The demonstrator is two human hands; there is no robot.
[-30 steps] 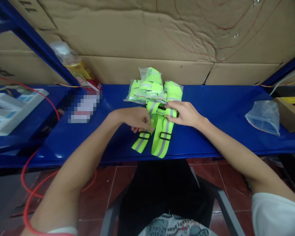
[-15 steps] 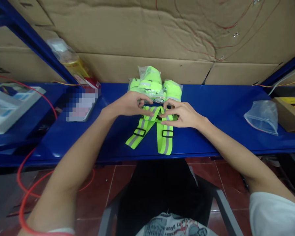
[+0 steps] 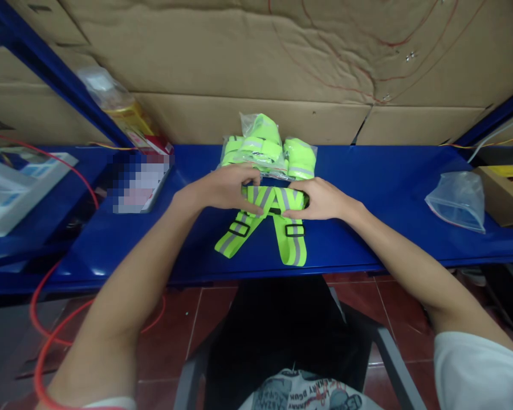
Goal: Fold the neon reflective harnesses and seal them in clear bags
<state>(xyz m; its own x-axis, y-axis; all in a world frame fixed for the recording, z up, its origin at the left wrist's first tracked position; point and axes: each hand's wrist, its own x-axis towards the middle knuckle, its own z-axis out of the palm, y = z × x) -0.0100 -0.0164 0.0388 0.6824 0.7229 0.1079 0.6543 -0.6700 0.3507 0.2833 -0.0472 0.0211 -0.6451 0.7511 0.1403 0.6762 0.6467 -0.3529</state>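
The left hand [image 3: 224, 188] and right hand [image 3: 320, 199] both pinch the folded top of a neon reflective strap [image 3: 273, 219] lying mid-way on the blue shelf [image 3: 380, 188], its two tails splayed toward the front edge. Just behind the knuckles sit bagged straps [image 3: 267, 149]; an empty plastic bag [image 3: 457, 200] lies well apart on the right

Strap harness [image 3: 277, 222]: neon yellow-green webbing, grey reflective stripe down each band, black slide buckles. Upper part bunched and gripped at both ends; two tails splay toward the near edge, lying flat on the blue surface [image 3: 367, 239].
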